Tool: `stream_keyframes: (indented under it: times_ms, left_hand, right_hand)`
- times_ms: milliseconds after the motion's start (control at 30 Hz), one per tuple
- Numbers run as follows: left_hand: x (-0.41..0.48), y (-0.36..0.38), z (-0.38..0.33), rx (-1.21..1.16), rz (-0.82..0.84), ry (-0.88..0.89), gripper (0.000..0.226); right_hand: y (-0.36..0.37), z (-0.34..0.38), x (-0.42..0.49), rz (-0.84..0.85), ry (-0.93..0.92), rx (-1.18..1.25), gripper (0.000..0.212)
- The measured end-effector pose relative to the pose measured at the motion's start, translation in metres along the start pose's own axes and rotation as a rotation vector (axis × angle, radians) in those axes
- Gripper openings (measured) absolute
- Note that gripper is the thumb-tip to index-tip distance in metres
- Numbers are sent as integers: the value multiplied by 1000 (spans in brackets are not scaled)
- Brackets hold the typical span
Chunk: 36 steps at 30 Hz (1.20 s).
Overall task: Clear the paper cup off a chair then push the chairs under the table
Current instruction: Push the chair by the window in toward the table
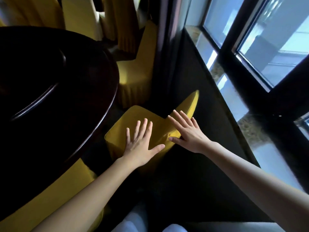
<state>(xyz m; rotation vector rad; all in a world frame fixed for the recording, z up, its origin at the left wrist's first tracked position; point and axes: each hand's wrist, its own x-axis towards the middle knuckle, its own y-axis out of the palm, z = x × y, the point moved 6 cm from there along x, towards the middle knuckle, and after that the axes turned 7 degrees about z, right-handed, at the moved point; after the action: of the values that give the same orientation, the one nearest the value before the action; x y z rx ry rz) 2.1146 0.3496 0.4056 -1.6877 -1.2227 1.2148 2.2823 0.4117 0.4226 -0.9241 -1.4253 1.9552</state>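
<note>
A chair in a yellow cover (132, 114) stands beside the dark round table (55, 84), its seat partly outside the table's edge. My left hand (142, 141) hovers over or rests on the seat with fingers spread. My right hand (185, 131) lies open against the chair's yellow backrest (190, 102). Neither hand holds anything. No paper cup is visible.
A second yellow-covered chair (133, 77) stands farther along the table, and more yellow chairs (80, 15) are at the back. Another yellow cover (55, 201) shows at lower left. A dark wall and window frame (250, 67) run close on the right. The floor is dark.
</note>
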Motion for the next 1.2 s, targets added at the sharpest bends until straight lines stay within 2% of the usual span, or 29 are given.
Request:
stream_keyframes:
  times_ms: [400, 633, 733, 867, 1033, 1200]
  left_hand:
    - [141, 9, -52, 29, 268, 166, 96]
    - [184, 39, -68, -9, 493, 193, 105]
    - [191, 52, -68, -35, 602, 193, 107]
    - [198, 50, -68, -165, 698, 211, 100]
    - [187, 56, -55, -464, 713, 78, 91]
    - [191, 50, -56, -342, 580, 61, 85]
  right_hand:
    - [-27, -122, 72, 51, 183, -85, 81]
    - [-36, -185, 118, 287, 167, -251, 90]
    - [-38, -198, 136, 433, 109, -289, 84]
    - [-35, -213, 160, 531, 49, -331, 83]
    - [-35, -224, 188, 587, -94, -367, 91]
    - [-33, -224, 207, 629, -243, -385, 92]
